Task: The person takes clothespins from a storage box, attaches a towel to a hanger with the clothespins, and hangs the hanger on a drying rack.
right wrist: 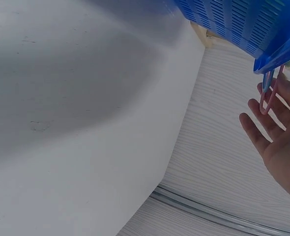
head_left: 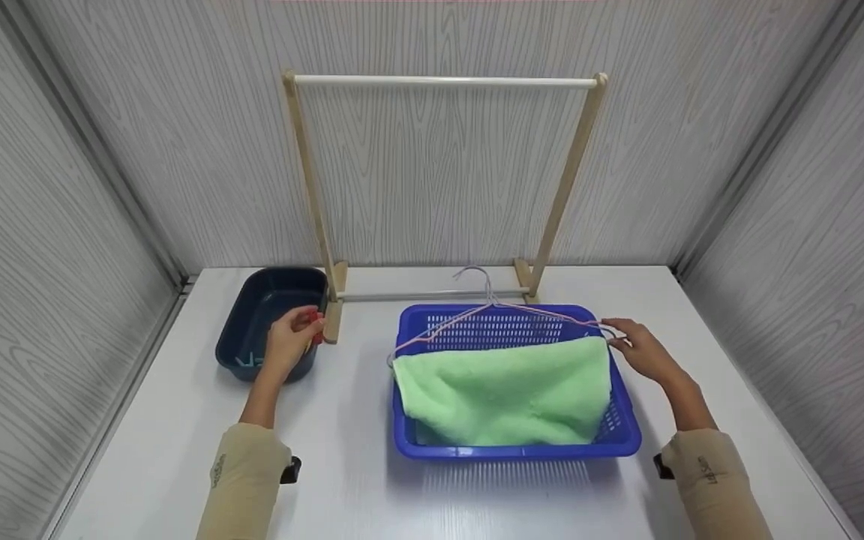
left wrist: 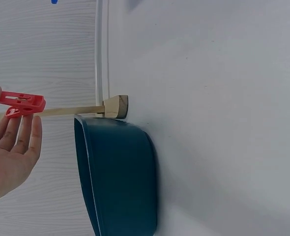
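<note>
Between thumb and fingertips, my left hand (head_left: 288, 341) pinches a red clothespin (left wrist: 24, 102) over the right side of a dark teal tub (head_left: 231, 330). A light green towel (head_left: 507, 394) lies over the blue basket (head_left: 518, 452), its upper edge just below the arms of the clothes hangers (head_left: 456, 321). Pink and bluish-purple wires overlap there, with the hooks pointing toward the back. My right hand (head_left: 642, 351) pinches the hangers' right end beside the towel's upper right corner. In the right wrist view, a pink wire loop (right wrist: 266, 109) shows against the fingers.
Behind the basket stands a wooden rack with a white top rail (head_left: 443, 81); its left foot (head_left: 333, 322) is beside the tub. Small light-green pieces (head_left: 249, 361) lie in the tub's front end. Wood-grain panels (head_left: 799, 225) enclose the white table (head_left: 342, 465) on three sides.
</note>
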Motion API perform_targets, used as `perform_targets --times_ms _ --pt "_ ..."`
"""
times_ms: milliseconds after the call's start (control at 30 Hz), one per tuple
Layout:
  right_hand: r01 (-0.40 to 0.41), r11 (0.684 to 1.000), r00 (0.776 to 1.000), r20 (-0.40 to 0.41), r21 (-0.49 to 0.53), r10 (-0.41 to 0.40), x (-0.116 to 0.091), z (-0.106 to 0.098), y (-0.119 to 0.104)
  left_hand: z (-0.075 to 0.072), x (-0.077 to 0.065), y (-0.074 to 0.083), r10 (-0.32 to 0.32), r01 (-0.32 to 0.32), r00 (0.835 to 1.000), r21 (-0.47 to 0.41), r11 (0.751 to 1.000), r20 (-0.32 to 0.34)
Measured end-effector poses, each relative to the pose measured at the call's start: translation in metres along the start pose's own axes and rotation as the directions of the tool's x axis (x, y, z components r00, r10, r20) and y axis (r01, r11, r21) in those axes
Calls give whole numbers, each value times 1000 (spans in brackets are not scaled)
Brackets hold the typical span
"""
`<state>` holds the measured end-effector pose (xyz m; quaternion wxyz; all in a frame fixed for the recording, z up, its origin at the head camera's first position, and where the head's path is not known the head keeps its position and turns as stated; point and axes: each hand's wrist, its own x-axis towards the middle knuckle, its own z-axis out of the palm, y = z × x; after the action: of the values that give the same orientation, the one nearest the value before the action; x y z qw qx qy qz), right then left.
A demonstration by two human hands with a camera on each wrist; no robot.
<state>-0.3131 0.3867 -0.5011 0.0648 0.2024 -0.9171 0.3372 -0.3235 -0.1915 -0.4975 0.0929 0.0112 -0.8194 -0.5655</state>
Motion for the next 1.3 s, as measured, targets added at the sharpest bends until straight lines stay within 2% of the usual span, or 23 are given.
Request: perform_targets --times_ms 333,567,833,1067,1300 --pt "58 996 994 -91 -62 -63 2 4 4 -1 -1 -1 -4 5 1000 -27 1000 19" --pt "-24 997 997 -71 -80 18 4 2 0 -2 -1 1 23 -23 1000 4 1000 0" --pt "-27 991 994 -110 -128 13 7 -1 -4 -2 -1 -1 0 0 1000 -6 1000 17" --pt "-41 991 993 -120 -130 25 5 -2 -7 -2 -1 -2 -12 12 1000 -5 1000 28" --pt "-57 992 986 -165 -111 38 2 -6 -11 -2 -2 -1 -21 21 999 -8 1000 41"
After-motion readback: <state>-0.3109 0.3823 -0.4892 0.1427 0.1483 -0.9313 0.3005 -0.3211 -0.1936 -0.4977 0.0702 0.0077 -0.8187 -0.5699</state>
